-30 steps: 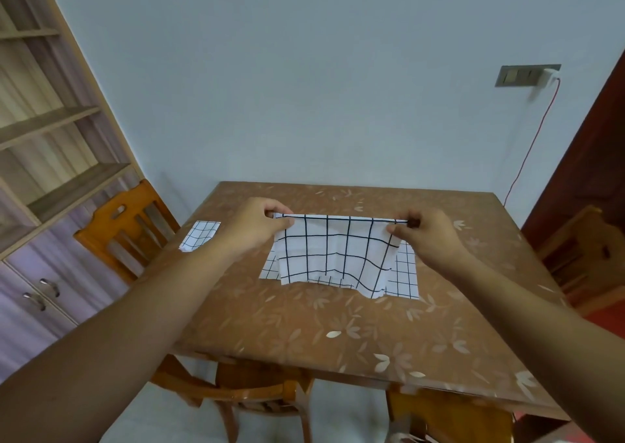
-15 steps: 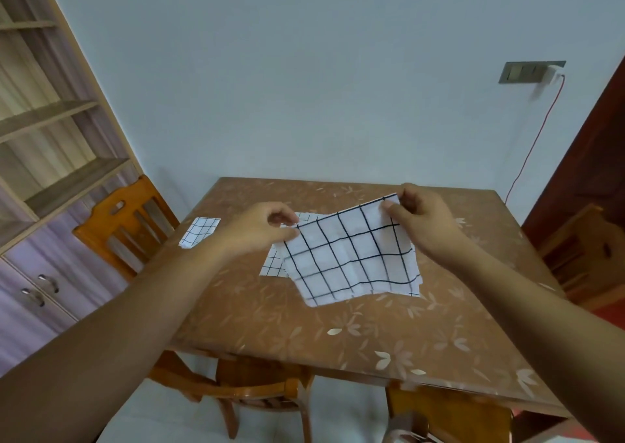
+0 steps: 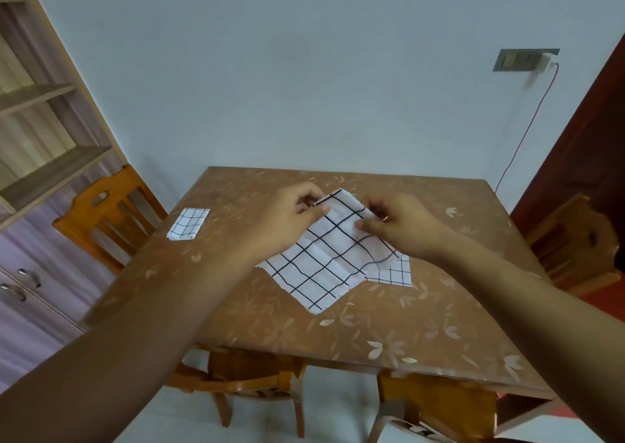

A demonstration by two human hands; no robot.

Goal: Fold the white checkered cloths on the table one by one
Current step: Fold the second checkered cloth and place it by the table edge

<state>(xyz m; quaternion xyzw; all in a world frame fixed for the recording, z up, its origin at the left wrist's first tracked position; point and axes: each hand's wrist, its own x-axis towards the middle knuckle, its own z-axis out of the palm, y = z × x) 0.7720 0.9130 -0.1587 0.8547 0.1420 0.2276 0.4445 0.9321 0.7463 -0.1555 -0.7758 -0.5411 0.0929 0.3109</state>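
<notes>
A pale blue-grey wall point(image 3: 304, 70) is filling the far side of the scene. In front of it a brown table with a pale flower pattern point(image 3: 422, 324) is standing, its far edge against the wall. A tall wooden shelf unit with cupboard doors point(image 3: 40, 158) is rising on the left, and a dark red-brown door point(image 3: 592, 155) is showing at the right edge. An orange wooden chair point(image 3: 101, 212) is standing at the table's left side, a second orange wooden chair point(image 3: 243, 381) is tucked under the near edge, and a third orange wooden chair point(image 3: 568, 239) is standing to the right.

A white cloth with wide black checks point(image 3: 324, 273) is lying near the middle of the table, turned cornerwise, its far corner raised. The left hand point(image 3: 287, 216) is pinching that cloth by the left edge of the raised corner, and the right hand point(image 3: 402, 226) is pinching its right edge just beside it. A white cloth with finer checks point(image 3: 394, 273) is lying partly under the right part of the held one. A small folded white checkered cloth point(image 3: 188, 223) is lying well apart, near the table's left edge. A grey wall socket point(image 3: 524, 60) is sitting high on the right of the wall, with a thin red cable point(image 3: 527, 121) hanging down from it.
</notes>
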